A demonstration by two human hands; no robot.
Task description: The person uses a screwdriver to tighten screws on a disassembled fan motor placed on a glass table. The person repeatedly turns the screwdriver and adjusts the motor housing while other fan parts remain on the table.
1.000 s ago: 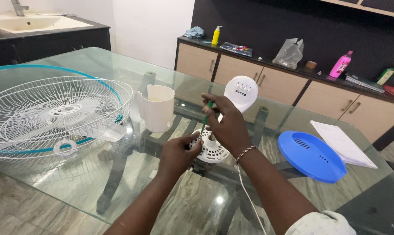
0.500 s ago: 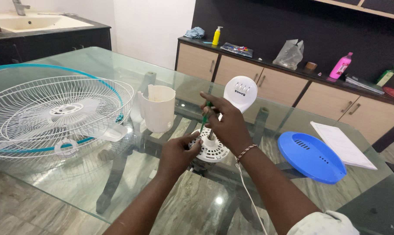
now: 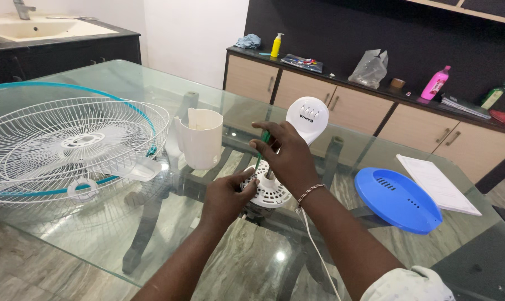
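Note:
A white fan motor housing (image 3: 269, 192) with vent slots sits on the glass table (image 3: 124, 78). My left hand (image 3: 224, 195) grips its left side and steadies it. My right hand (image 3: 283, 153) holds a green-handled screwdriver (image 3: 262, 147) upright, tip down on the top of the motor housing. A white cord (image 3: 319, 256) runs from the motor toward me beneath my right forearm. Behind my right hand stands the fan's white control head (image 3: 308, 117).
White wire fan grilles with a teal rim (image 3: 68, 145) lie at the left. A white plastic cover piece (image 3: 202, 139) stands beside them. A blue round plate (image 3: 397, 198) and a white booklet (image 3: 436, 181) lie at the right. Cabinets with bottles line the back wall.
Both hands stay on the motor housing and screwdriver; the right hand shifts only slightly. Nothing else has moved.

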